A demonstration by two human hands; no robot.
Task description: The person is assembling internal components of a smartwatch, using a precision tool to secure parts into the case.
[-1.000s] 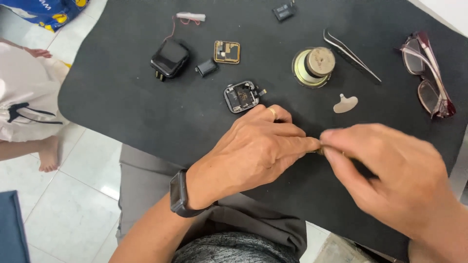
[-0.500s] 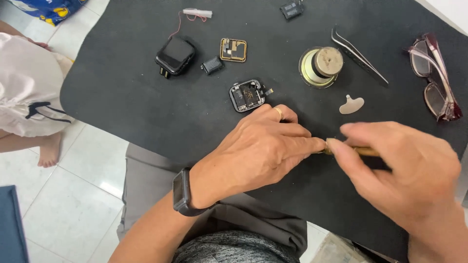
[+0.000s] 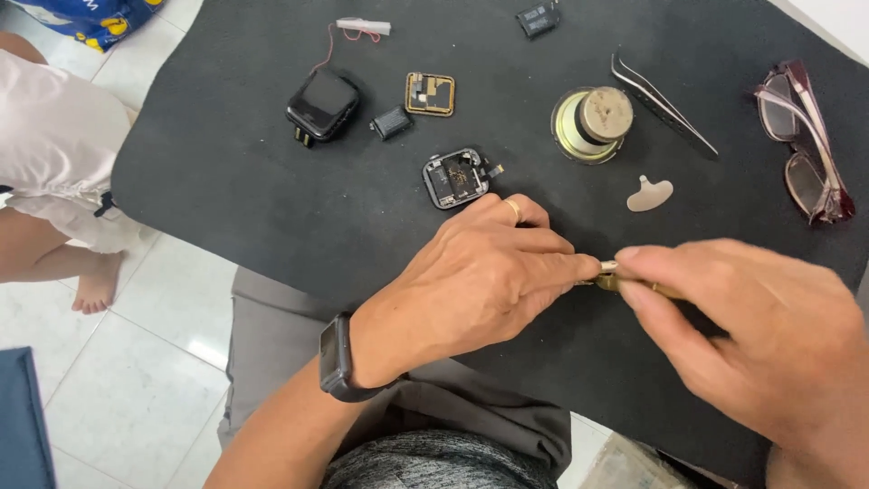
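A: Your left hand [image 3: 480,281] is curled shut, thumb and forefinger pinched on something tiny and metallic right at the tips. It's too small for me to tell what it is.

B: And your right hand [image 3: 751,335] meets it there, fingers closed round a slim brass-coloured tool [image 3: 638,285] whose tip touches that pinched piece.

A: Compared with half a second back, your hands have barely shifted. The meeting point sits in much the same spot over the near part of the tabletop [image 3: 226,181], and both grips look as tight as they were.

B: So I'd judge you're in the middle of fine work on that small piece, not finishing it.

A: Moving outward: just beyond your left knuckles lies the opened smartwatch case [image 3: 457,178], insides showing, not touched by either hand.

B: Further up, a small gold-framed square part [image 3: 429,94], a little dark block [image 3: 391,122] and a black watch body [image 3: 322,104] with a red wire running from it.

A: To the right, a round brassy spool [image 3: 593,122], tweezers [image 3: 665,107], a pale flat pick [image 3: 649,195] and folded glasses [image 3: 806,145] at the far edge.

B: There's a dark watch [image 3: 335,359] on your left wrist, and another person's bare leg [image 3: 54,258] off to the left on the tiled floor.
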